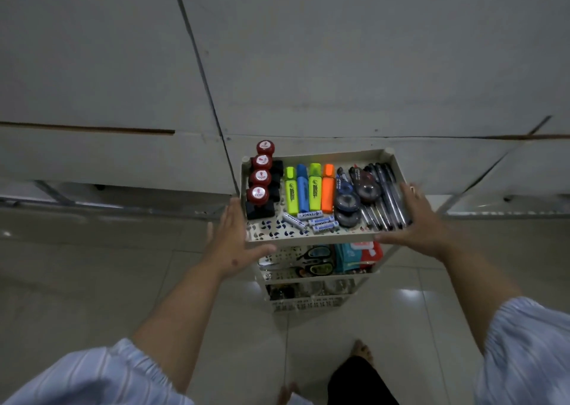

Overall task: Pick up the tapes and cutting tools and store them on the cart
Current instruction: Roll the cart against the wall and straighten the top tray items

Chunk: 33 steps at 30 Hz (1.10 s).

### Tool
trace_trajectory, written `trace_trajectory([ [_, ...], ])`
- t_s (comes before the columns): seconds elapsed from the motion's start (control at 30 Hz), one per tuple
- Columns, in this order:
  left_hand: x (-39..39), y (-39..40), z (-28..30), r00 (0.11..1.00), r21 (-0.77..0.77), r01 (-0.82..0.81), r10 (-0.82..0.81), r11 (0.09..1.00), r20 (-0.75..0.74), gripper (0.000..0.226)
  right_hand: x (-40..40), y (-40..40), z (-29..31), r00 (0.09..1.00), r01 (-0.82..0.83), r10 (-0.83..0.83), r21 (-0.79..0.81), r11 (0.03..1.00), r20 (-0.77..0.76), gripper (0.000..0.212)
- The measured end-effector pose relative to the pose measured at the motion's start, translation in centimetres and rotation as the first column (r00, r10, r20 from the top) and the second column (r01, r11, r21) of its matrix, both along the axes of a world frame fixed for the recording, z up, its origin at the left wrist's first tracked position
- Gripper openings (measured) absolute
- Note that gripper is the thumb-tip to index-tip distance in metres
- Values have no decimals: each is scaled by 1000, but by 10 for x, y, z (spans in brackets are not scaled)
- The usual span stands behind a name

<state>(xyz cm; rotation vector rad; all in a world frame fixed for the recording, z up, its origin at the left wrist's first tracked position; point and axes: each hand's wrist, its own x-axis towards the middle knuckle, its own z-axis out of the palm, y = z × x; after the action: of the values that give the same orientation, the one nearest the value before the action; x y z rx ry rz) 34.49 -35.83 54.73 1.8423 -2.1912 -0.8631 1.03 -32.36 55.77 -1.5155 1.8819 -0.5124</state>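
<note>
A cream three-tier cart [311, 237] stands on the tiled floor against a grey wall. Its top tray holds dark round correction-tape dispensers [348, 202], highlighters [310, 188], pens [385, 201], red-capped stamps [260, 178] and batteries [311, 219]. Scissors [314, 264] with dark and green handles lie on the middle shelf, partly hidden by the top tray. My left hand [233, 241] is spread flat at the tray's front left corner. My right hand [416, 219] is spread at the front right corner, thumb along the front rim. Neither hand holds a loose item.
Teal and red packets [357, 255] sit beside the scissors on the middle shelf. The bottom basket [308, 304] holds dim, unclear items. My bare feet [364, 350] stand just in front of the cart. Metal frame legs [52, 191] run along the wall's base.
</note>
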Motion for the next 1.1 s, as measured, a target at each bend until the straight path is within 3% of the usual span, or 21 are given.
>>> trace_trajectory([
  [0.17, 1, 5, -5, 983, 10, 21, -19, 1000, -181, 125, 1, 18, -7, 988, -13, 7, -40, 999, -156, 132],
  [0.27, 0, 13, -1, 986, -8, 63, -63, 998, -154, 132, 5, 25, -5, 890, -98, 62, -57, 994, -452, 133],
  [0.3, -1, 13, -2, 989, -17, 64, -65, 998, -131, 132, 6, 26, -4, 876, -124, 84, -52, 991, -476, 134],
  [0.43, -5, 9, -2, 996, -77, 83, -85, 994, -18, 128, 12, 27, -4, 936, -94, 75, -39, 995, -345, 130],
  [0.7, -2, -6, -1, 936, -108, 191, -148, 976, 318, 123, 18, 24, -9, 937, -55, 4, -139, 989, -348, 126],
  [1.1, -11, -36, 11, 870, -129, 217, -132, 968, 474, 121, 16, -4, -7, 942, -24, -45, -201, 979, -331, 126],
])
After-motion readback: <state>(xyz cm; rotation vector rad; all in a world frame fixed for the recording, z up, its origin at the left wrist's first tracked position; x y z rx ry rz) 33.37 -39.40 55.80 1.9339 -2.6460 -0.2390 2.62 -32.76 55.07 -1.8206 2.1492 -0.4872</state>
